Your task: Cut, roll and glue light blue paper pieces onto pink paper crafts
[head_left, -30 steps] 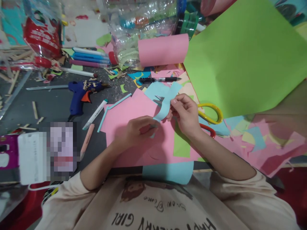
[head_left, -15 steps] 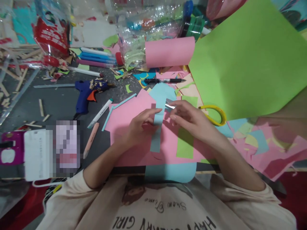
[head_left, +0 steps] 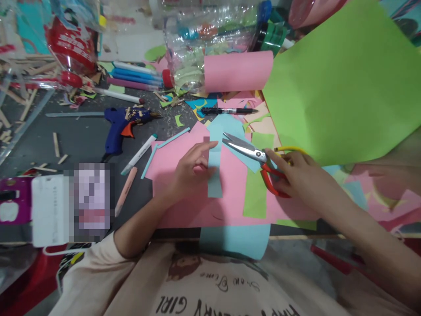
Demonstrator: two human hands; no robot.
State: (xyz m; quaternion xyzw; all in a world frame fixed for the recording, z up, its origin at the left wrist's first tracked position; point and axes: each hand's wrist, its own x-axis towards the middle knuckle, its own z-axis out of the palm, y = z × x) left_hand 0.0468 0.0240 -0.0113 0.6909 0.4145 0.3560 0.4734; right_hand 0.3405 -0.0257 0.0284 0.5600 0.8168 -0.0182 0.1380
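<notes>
My left hand (head_left: 192, 169) pinches a light blue paper strip (head_left: 215, 177) between thumb and forefinger, upright over a pink sheet (head_left: 184, 210). Scissors (head_left: 245, 148) with red and yellow handles are in my right hand (head_left: 296, 173). Their blades are slightly parted and point left, with the tips close to the strip's upper part. Whether the tips touch it I cannot tell. Under the blades lies another light blue paper piece (head_left: 226, 125), and a green paper strip (head_left: 256, 193) rests on the pink sheet below the scissors.
A black pen (head_left: 230, 111), a blue glue gun (head_left: 115, 127) and markers (head_left: 140, 153) lie around the pink sheet. Plastic bottles (head_left: 190, 66) and a pink paper roll (head_left: 238, 71) are at the back. A large green sheet (head_left: 342, 87) covers the right; another person's arm (head_left: 394, 153) shows there.
My right hand has moved right, away from the paper strip, and now grips the scissors by their handles. The left hand still holds the strip, almost in place.
</notes>
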